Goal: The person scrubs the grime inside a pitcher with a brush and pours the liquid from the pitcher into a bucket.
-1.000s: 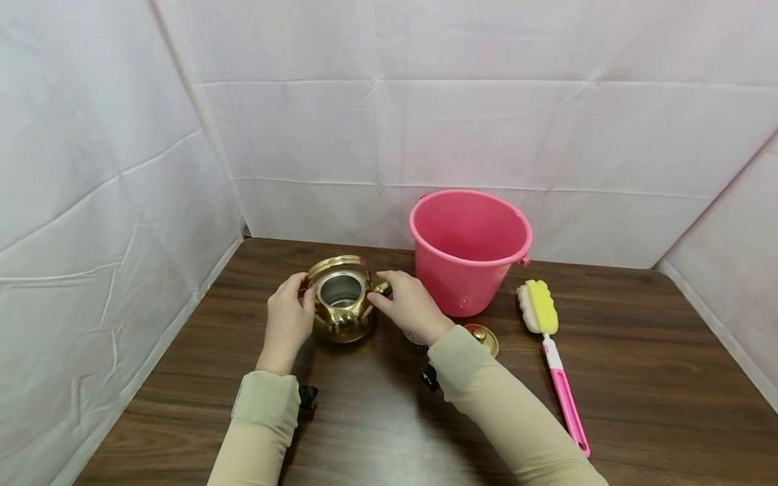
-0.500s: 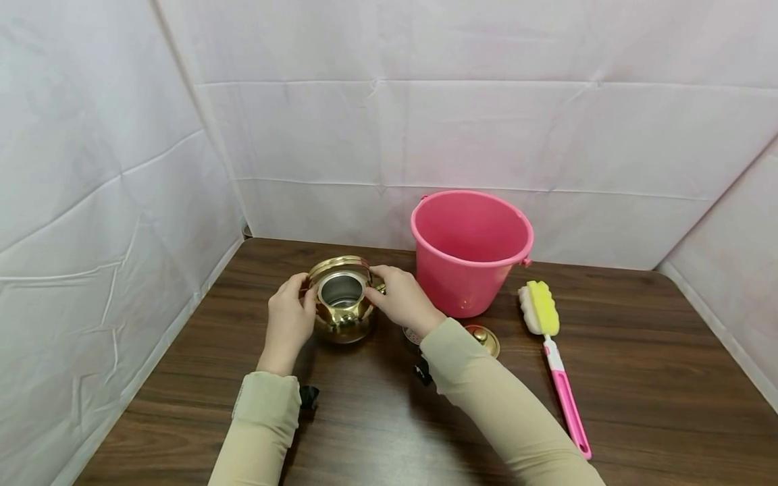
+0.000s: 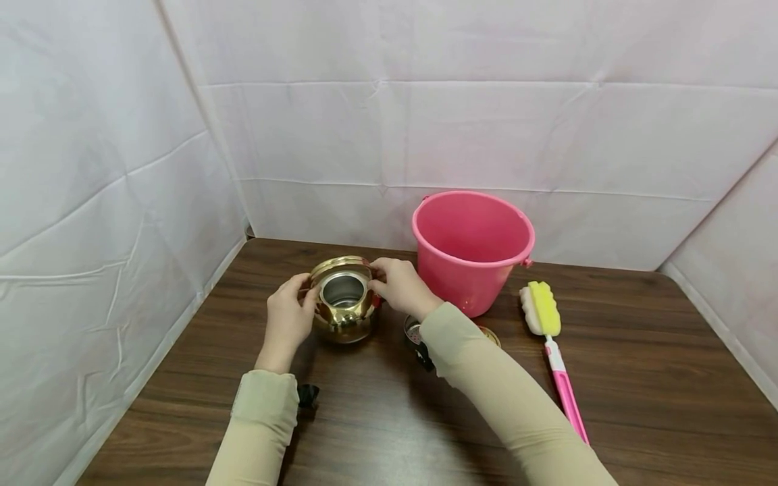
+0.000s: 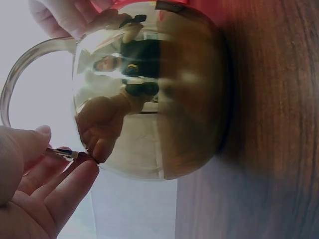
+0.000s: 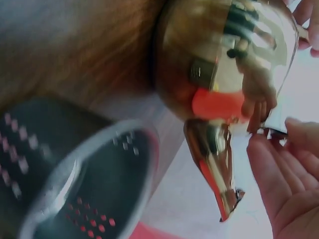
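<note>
A shiny gold teapot (image 3: 345,322) stands lidless on the wooden table, its steel inside showing through the round mouth. Its gold bail handle (image 3: 340,264) is raised. At the left end of that handle, my left hand (image 3: 289,322) pinches it between thumb and fingers, close to the pot's shoulder. My right hand (image 3: 406,286) pinches the handle's opposite end. The right wrist view shows the spout (image 5: 212,167) just beside the right fingers, pointing away from the body; in the head view that hand covers it.
A perforated metal strainer (image 3: 412,330) stands right of the teapot, partly under the right sleeve. Behind it is a pink bucket (image 3: 462,287). The gold lid (image 3: 489,335) is mostly hidden by the sleeve. A pink-handled sponge brush (image 3: 562,378) lies at right.
My right hand has shifted from the spout to the right end of the handle. The left hand and teapot have stayed in place, while the right sleeve now covers more of the lid.
</note>
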The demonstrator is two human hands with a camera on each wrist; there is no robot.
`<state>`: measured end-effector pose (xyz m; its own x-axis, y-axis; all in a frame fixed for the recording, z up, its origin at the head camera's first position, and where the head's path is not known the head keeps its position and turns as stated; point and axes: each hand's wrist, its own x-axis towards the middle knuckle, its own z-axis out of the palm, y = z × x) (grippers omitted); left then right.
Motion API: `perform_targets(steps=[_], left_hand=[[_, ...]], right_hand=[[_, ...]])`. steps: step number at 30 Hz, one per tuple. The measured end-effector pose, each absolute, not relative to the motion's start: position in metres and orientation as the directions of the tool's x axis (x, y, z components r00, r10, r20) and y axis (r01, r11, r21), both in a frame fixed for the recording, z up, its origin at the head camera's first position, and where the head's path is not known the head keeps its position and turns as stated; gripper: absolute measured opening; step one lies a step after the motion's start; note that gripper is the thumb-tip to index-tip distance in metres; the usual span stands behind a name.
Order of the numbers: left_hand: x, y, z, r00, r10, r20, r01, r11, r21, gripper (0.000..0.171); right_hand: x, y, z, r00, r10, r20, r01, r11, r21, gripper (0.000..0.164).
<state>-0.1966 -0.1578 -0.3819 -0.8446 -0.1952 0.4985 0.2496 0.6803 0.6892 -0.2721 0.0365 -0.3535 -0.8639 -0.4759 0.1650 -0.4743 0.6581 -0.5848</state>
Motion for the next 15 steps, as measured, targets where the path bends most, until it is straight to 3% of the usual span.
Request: perform_targets(steps=[15], left_hand=[[-0.197,-0.174,-0.368,-0.939,-0.111,0.325,0.166,0.683,0.712,0.031]], right_hand=[[-0.293,0.034,-0.337,-0.769,-0.634,0.084,-0.605,0.678,-0.418,0.013]])
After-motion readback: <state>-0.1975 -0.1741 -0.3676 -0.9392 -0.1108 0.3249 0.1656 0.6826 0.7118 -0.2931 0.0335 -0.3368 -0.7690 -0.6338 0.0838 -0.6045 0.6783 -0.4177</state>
